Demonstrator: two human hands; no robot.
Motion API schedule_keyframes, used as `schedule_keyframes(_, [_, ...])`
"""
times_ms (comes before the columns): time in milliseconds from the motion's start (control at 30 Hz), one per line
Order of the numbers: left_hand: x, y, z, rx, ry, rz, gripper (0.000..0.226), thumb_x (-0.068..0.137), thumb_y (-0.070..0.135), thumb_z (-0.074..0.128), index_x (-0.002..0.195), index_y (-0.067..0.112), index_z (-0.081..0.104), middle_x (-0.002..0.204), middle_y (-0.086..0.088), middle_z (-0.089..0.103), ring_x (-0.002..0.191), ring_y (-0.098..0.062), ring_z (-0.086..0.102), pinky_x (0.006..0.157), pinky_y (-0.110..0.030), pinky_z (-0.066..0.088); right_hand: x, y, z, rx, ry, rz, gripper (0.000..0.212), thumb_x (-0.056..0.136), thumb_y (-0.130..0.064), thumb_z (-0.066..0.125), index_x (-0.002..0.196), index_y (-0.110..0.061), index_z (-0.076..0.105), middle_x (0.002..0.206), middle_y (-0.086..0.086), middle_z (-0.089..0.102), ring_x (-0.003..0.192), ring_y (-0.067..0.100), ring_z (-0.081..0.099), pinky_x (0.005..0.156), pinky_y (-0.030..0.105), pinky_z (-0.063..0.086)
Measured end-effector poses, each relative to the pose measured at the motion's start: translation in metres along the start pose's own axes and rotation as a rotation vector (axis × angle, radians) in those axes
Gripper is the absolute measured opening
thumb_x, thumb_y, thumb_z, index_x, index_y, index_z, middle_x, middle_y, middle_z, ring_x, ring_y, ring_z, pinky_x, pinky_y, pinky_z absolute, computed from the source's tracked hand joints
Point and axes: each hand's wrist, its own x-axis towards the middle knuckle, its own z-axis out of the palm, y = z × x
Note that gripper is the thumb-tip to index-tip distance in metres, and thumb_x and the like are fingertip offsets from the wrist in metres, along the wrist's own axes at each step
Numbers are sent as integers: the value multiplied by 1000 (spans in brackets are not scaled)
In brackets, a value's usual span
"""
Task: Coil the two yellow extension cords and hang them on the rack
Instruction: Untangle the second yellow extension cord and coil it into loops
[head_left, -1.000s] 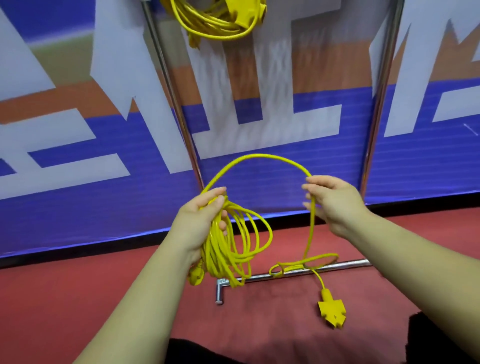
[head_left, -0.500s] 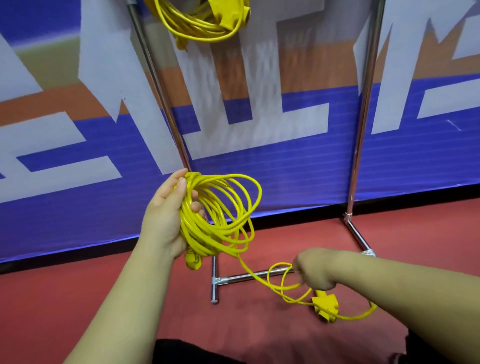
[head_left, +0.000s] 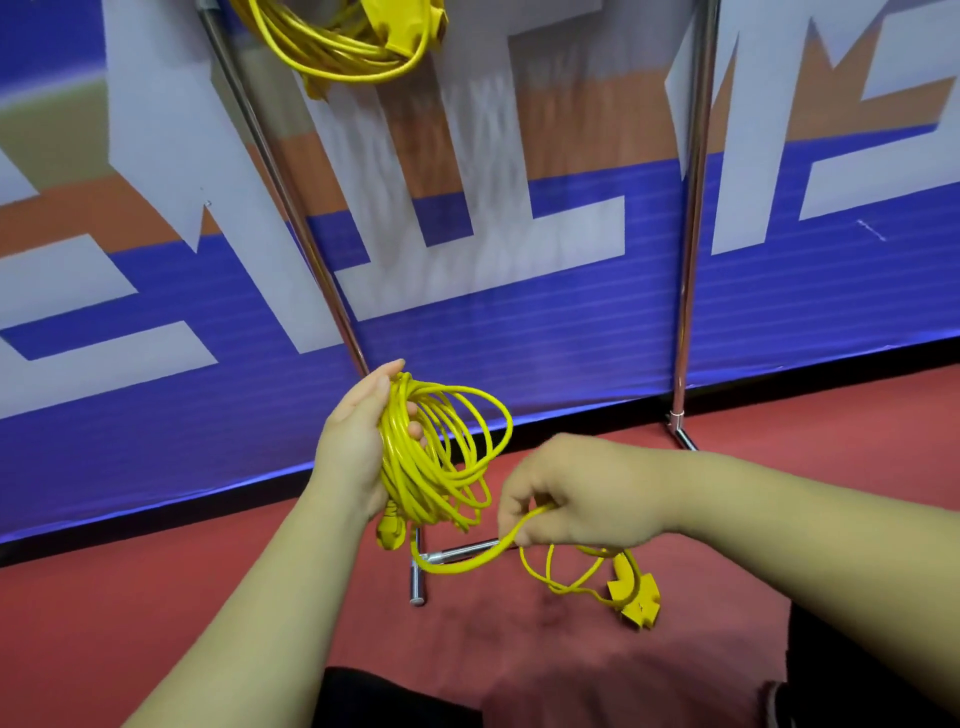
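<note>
Left hand is gripping the coil, right hand pinching its loose tail at four o'clock — light, springy, likely best held across the loops.

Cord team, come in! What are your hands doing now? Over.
Left hand grips the coiled cord. Right hand pinches its loose tail, socket end on the floor. Other cord hangs on the rack. Nothing blocking.

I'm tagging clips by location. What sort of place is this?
Probably an indoor sports hall or event venue, not certain: a red floor, a large blue-and-white printed banner along its edge, and a chrome rack in front with a coiled yellow cord hung on it.
</note>
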Motion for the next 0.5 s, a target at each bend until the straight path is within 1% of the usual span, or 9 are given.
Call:
schedule_keyframes(67, [-1,-6,8,49,-32,-15,28,104,24,47,124,15,65,72,-12,58,50,-20,51,49,-27,47,-4,-2,-12,34,109,-37,10,88,-25,73,97,-25,76,84,-13,64,77,8,62,74,30,51])
schedule_keyframes(100, [-2,-9,13,72,-46,-28,29,104,28,48,124,16,66,72,-11,58,51,-20,51,50,-28,47,-6,-3,-18,58,161,-46,10,87,-24,74,97,-24,77,87,-12,65,81,9,62,77,31,50])
schedule_keyframes(133, [-3,-11,18,84,-62,-48,33,104,34,47,125,17,66,73,-11,59,52,-21,51,53,-30,48,-8,-3,-25,91,214,-49,10,87,-22,75,97,-23,78,87,-11,67,82,10,62,77,30,50])
schedule_keyframes(233, [-9,-19,37,75,-134,-143,51,100,55,42,128,19,67,84,-20,62,68,-28,55,75,-44,49,-16,-4,-41,203,375,-60,7,86,-18,77,91,-23,78,80,-14,68,78,-1,63,71,16,44])
schedule_keyframes(267, [-11,-21,43,75,-167,-166,58,98,61,41,127,19,67,89,-23,63,69,-30,56,76,-44,50,-18,-4,-46,243,427,-58,6,85,-17,77,90,-20,78,79,-13,70,75,-3,64,70,13,43])
schedule_keyframes(300, [-15,-24,50,85,-203,-183,65,94,66,39,129,18,67,89,-22,64,63,-29,57,69,-39,53,-20,-3,-50,293,478,-57,5,85,-14,78,90,-16,78,79,-9,72,73,-3,65,70,13,45])
schedule_keyframes(367, [-21,-28,63,110,-296,-215,80,86,73,35,135,15,61,78,-16,63,51,-24,53,53,-29,49,-24,1,-57,362,574,-66,6,83,-12,80,88,-13,76,79,-4,75,72,0,68,70,16,49])
schedule_keyframes(433, [-28,-34,74,135,-385,-218,89,84,78,34,141,12,54,77,-15,59,50,-23,52,51,-28,46,-27,8,-63,347,644,-53,9,80,-14,82,83,-17,74,80,-4,74,73,4,69,70,22,53])
schedule_keyframes(500, [-34,-38,85,101,-460,-244,97,78,82,46,146,13,46,82,-18,56,51,-24,53,53,-30,46,-33,18,-70,328,690,-21,12,78,-16,84,81,-19,73,79,-3,74,75,11,70,71,29,56])
